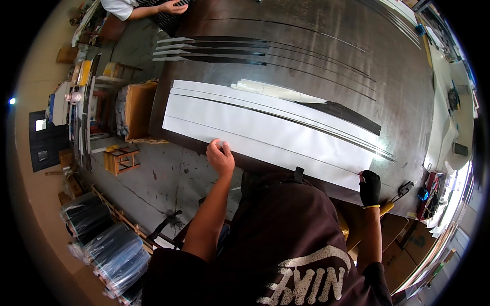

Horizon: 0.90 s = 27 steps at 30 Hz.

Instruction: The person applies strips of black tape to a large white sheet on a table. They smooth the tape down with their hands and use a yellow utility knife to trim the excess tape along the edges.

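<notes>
A long white sheet [224, 122] lies along the near side of a dark table [403, 102], with lengthwise lines and a thin dark strip [275, 118] running over it. My left hand [220, 158] is bare and closed, thumb and forefinger pinched at the sheet's near edge, left of its middle. At the sheet's near right corner is my right hand [370, 187], in a black glove with bare fingertips. Its fingers are curled against that corner, mostly hidden by the glove. Pale, narrow pieces [275, 91] and a dark strip [352, 116] lie along the sheet's far edge.
Several thin dark strips [214, 51] lie farther back. Pliers [405, 189] and a blue tape measure [422, 194] are at the right. Another person's arm [153, 10] shows at the far left. A cardboard box [140, 111] stands beyond the table's left end, wrapped rolls [115, 252] at lower left.
</notes>
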{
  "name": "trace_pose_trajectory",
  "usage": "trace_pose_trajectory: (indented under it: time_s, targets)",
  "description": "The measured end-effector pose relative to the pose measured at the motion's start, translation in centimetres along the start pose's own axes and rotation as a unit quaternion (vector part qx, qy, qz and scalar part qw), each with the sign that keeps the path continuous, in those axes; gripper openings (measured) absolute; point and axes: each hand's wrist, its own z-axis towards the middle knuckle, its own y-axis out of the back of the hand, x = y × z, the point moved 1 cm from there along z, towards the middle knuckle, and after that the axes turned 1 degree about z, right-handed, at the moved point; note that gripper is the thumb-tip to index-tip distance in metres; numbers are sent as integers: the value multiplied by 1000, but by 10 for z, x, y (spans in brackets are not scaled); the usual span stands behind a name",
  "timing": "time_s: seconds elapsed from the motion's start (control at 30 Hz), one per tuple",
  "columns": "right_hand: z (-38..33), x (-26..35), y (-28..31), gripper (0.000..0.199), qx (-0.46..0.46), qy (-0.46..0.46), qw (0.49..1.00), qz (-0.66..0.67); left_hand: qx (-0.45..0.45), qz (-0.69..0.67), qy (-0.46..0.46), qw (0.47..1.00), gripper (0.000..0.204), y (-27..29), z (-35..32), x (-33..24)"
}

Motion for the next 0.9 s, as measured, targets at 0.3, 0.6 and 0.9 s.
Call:
trace_pose_trajectory:
  time_s: [0.3, 0.6, 0.9]
  targets:
    - [-2, 9, -13, 8, 25, 20, 999, -18, -6, -6, -15, 1000, 28, -1, 0, 2]
    - [-4, -3, -22, 22, -10, 17, 998, -53, 5, -17, -17, 1000, 27, -1, 1, 3]
    - [-3, 3, -19, 22, -45, 32, 996, -63, 19, -58, 40, 997, 31, -8, -1, 14]
